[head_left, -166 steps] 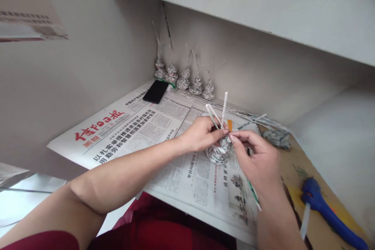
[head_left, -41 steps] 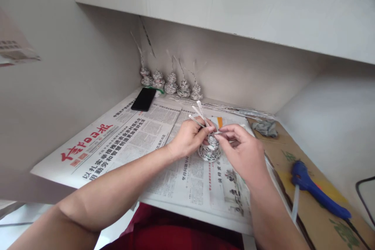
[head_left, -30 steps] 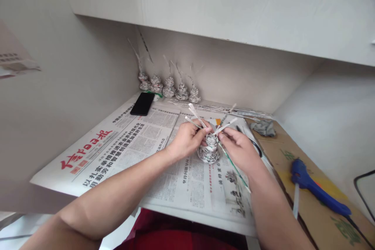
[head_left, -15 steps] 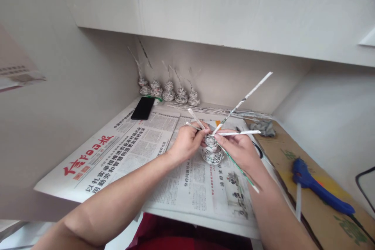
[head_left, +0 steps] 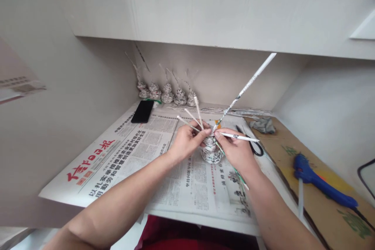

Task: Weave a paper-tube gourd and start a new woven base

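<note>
Woven paper piece point(head_left: 211, 157): sitting upright on the newspaper point(head_left: 117, 172), between the hands, apparently resting there.

Change: over the last half second the strips are spreading. I am now counting three left-side strips point(head_left: 197, 109) fanning apart, where I was making out two. The long strip point(head_left: 246, 86) is still leaning up and away to the right; the pale strip point(head_left: 240, 137) is tipping slightly downward across the back of the right hand point(head_left: 238, 150). The green-marked strip point(head_left: 241, 179) is trailing beside the right wrist. The scissors point(head_left: 259, 150), lying just beyond that hand, are showing more plainly.

Hands: the left hand point(head_left: 187, 140) is pinching, thumb against fingers, apparently clamped on the bases of the left-side strips. The right thumb and fingers are coming together at the top of the piece, seemingly gripping the root of the pale strip; the exact contact is hidden.

Reading: I am judging that strands are being sorted one by one around the neck while the left hand is steadying it. The body itself is keeping its shape and place.
</note>
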A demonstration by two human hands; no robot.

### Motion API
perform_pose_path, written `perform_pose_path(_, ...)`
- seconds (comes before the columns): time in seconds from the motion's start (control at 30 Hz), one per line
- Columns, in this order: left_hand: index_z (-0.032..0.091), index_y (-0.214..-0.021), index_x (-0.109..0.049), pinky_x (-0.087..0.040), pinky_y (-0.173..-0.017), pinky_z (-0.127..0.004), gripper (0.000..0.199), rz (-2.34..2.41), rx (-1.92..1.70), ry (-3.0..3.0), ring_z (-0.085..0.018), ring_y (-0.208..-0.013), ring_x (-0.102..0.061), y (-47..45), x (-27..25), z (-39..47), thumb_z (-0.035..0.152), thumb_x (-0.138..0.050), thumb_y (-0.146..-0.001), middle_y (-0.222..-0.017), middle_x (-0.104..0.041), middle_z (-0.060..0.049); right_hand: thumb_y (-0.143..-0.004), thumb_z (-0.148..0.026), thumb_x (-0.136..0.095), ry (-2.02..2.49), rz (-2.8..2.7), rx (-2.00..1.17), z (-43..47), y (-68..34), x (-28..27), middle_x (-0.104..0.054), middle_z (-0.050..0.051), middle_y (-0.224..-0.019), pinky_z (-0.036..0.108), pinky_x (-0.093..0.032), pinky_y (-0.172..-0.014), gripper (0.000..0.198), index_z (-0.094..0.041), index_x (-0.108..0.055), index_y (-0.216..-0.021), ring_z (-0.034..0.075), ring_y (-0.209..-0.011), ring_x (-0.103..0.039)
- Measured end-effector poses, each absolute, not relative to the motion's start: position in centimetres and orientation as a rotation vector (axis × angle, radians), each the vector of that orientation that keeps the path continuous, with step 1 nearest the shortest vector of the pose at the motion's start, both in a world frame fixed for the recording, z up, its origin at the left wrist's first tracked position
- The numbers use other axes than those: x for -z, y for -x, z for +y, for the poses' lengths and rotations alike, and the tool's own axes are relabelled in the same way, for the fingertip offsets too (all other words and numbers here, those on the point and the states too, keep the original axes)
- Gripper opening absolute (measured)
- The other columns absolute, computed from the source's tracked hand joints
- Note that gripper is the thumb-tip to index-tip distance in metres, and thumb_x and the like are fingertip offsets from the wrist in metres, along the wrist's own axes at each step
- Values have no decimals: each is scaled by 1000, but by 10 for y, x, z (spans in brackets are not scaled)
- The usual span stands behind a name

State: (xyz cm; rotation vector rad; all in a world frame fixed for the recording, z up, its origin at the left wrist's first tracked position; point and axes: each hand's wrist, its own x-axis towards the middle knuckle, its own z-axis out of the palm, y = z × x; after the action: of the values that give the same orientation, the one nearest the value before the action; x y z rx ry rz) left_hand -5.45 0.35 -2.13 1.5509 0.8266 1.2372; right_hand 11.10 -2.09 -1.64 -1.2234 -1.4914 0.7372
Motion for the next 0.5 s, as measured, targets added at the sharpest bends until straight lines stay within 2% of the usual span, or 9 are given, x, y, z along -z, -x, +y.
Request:
perform_pose_path(0.07, 16, -101, -69, -56, -53, -21, 32, 804, -1228, -1597, -13, -67, -65, 54, 22, 3, 39, -69, -78, -90, -70, -6, -82, -40, -64, 1224, -1489, -737, -21, -110, 18, -72, 6, -81, 28, -47, -62, 24, -17, -72, -88, 19, -70, -62)
perform_pose_path(0.13, 16, -94, -72, -55, -52, -20, 27, 819, -1257, -1617, -13, -69, -64, 54, 23, 4, 37, -69, -78, -92, -70, -7, -81, -40, -65, 1218, -1486, -731, -21, -109, 20, -72, 6, -81, 29, -48, -64, 24, -18, -73, -86, 19, -71, -63)
perform_pose_path(0.27, 14, -82, -72, -52, -47, -20, 24, 873, -1345, -1490, -11, -60, -61, 51, 25, 4, 37, -70, -77, -81, -69, -5, -78, -41, -68, 1185, -1422, -791, -21, -106, 22, -71, 5, -77, 30, -48, -64, 25, -17, -73, -83, 18, -69, -62)
perform_pose_path(0.37, 13, -81, -71, -51, -47, -19, 25, 902, -1375, -1423, -10, -57, -59, 51, 24, 4, 37, -71, -75, -77, -68, -4, -72, -41, -73, 1155, -1254, -969, -18, -103, 23, -67, 3, -67, 30, -46, -59, 27, -15, -72, -78, 17, -60, -58)
perform_pose_path(0.5, 12, -80, -69, -49, -48, -20, 23, 927, -1390, -1455, -10, -55, -57, 54, 21, 7, 35, -72, -74, -73, -68, -3, -61, -38, -80, 1087, -1011, -1149, -14, -100, 24, -65, 3, -66, 31, -46, -59, 28, -15, -70, -72, 16, -60, -57)
